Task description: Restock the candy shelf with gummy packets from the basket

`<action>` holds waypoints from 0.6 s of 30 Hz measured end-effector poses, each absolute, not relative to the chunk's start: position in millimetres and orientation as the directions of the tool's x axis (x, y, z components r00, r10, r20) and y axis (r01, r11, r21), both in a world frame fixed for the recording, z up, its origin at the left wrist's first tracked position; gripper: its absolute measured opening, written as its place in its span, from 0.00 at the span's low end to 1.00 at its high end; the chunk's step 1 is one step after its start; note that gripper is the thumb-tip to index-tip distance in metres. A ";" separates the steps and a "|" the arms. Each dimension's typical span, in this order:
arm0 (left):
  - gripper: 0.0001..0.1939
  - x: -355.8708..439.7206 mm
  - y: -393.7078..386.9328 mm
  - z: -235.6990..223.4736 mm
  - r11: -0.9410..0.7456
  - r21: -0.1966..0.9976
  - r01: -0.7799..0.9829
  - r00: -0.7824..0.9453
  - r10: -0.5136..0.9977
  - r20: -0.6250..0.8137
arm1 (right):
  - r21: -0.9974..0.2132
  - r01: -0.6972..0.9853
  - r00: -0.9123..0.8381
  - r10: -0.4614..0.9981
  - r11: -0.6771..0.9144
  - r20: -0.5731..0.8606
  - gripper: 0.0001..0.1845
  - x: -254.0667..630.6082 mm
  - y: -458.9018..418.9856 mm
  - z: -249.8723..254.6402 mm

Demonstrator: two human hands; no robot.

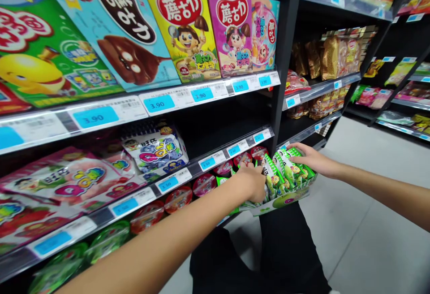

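"Left grip (251,182), right grip (311,158): how do they stand?"

"Both are on a cardboard tray (280,201) of green snack packets (290,170). The left is curled, its fingers (250,167) pressed in among the packets at the tray's near end. The right is spread palm down across the packet tops."

"Has either one got a firm hold on a packet?"

"I can't tell. The left hand hides whatever lies under its fingers, and the right could be gripping or just resting there."

"And the tray, where is it?"

"Right at the lip of a lower shelf (195,168), tilted toward the person. I can't tell whether the shelf or the hands bear its weight."

"What's around it?"

"Round cups (204,184) with clear lids line that shelf beside the tray, below blue-marked price tags (207,160). Further left lie large snack bags (154,148). On the shelf above, bright boxes (181,27) stand over 3.90 tags (157,103)."

"Anything lower down?"

"Dark trousers (289,249) show beneath the tray, over a pale tile floor (369,240). Off to the right, another shelf (319,90) holds foil bags (331,58)."
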State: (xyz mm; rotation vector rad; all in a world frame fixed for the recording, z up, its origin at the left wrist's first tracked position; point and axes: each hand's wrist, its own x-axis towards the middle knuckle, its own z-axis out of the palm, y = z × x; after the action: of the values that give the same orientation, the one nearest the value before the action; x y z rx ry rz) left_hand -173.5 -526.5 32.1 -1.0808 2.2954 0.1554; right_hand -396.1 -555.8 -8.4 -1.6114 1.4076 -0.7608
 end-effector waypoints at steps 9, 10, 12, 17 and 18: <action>0.30 -176.3 -521.5 36.8 0.668 -0.154 -0.728 -0.506 -0.676 -0.536 | -0.893 -0.449 0.169 -0.981 0.012 -0.098 0.25 -397.8 -553.0 -9.1; 0.30 -174.3 -524.0 42.4 0.674 -0.153 -0.722 -0.517 -0.674 -0.528 | -0.895 -0.445 0.170 -0.979 0.022 -0.108 0.25 -398.5 -552.0 -9.4; 0.28 -166.5 -529.5 57.1 0.707 -0.102 -0.699 -0.586 -0.649 -0.485 | -0.903 -0.428 0.172 -0.977 0.043 -0.128 0.25 -400.1 -550.3 -10.3; 0.21 -116.0 -530.4 76.3 0.762 0.231 -0.605 -0.786 -0.618 -0.018 | -0.935 -0.342 0.178 -0.971 0.093 -0.162 0.26 -403.7 -548.7 -12.7; 0.22 -102.6 -527.7 69.7 0.733 0.294 -0.614 -0.745 -0.660 0.091 | -0.940 -0.320 0.175 -0.968 0.116 -0.179 0.26 -404.4 -548.7 -13.0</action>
State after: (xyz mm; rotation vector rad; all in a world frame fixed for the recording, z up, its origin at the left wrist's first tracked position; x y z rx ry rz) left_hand -102.6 -527.7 69.7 -1.1513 3.0994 0.4135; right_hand -404.4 -548.7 -13.0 -1.4037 1.3406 -0.7828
